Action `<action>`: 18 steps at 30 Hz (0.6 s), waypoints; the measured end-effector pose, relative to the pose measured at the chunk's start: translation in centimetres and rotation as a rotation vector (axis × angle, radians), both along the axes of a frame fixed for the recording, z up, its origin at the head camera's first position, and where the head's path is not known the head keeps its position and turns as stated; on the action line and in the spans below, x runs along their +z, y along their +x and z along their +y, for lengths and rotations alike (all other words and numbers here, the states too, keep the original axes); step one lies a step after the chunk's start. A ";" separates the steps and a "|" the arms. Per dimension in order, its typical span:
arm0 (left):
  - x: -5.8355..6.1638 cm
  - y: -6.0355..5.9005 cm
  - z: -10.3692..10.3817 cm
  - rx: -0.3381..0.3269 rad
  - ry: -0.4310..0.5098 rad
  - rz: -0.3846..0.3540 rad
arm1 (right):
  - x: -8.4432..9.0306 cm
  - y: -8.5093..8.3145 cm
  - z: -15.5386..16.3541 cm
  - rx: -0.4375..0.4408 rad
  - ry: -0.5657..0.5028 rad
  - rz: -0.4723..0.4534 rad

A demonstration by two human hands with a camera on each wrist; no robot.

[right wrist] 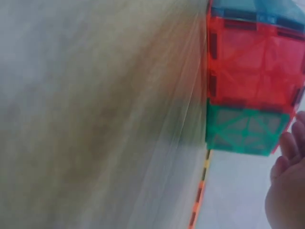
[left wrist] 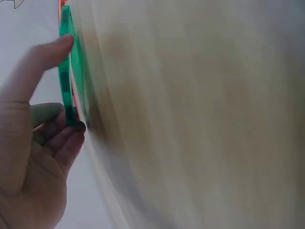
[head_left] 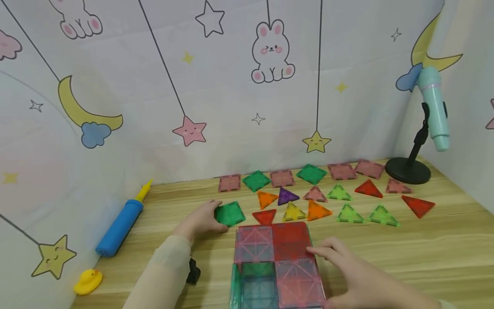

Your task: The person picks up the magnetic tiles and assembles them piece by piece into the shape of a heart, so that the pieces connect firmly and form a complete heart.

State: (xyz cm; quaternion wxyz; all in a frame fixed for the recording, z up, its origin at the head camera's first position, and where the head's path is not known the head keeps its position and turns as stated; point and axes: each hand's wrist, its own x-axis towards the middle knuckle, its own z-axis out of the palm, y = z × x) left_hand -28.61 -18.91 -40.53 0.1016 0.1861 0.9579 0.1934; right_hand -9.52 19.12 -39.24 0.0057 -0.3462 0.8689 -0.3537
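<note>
A boxy build of magnetic tiles [head_left: 278,262] stands on the wooden table [head_left: 424,253] at the near middle, its top made of pink, red and green squares. My left hand [head_left: 204,219] pinches a loose green square tile [head_left: 230,213] that lies just left of the build's far corner. In the left wrist view the thumb and fingers of that hand [left wrist: 69,88] clamp the green tile [left wrist: 66,57] by its edge. My right hand [head_left: 339,257] rests with fingers extended against the build's right side. In the right wrist view its fingertips [right wrist: 289,143] lie beside the build's red [right wrist: 252,67] and green [right wrist: 245,130] side tiles.
Loose square tiles [head_left: 281,177] and triangle tiles [head_left: 349,213] lie in rows beyond the build. A blue hand pump [head_left: 119,227] and a yellow duck [head_left: 88,281] lie at the left. A toy microphone on a black stand [head_left: 409,170] is at the back right. Printed backdrop walls close in the table.
</note>
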 end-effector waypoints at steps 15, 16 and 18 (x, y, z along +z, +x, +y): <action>6.1 9.4 -0.2 -0.237 0.211 0.125 | 0.1 -3.0 0.8 -0.043 -0.170 0.158; 6.3 10.1 0.3 -0.289 0.216 0.106 | 0.1 -3.1 0.8 -0.046 -0.171 0.159; 6.5 11.4 1.5 -0.390 0.233 0.060 | 0.1 -3.3 0.7 -0.048 -0.171 0.167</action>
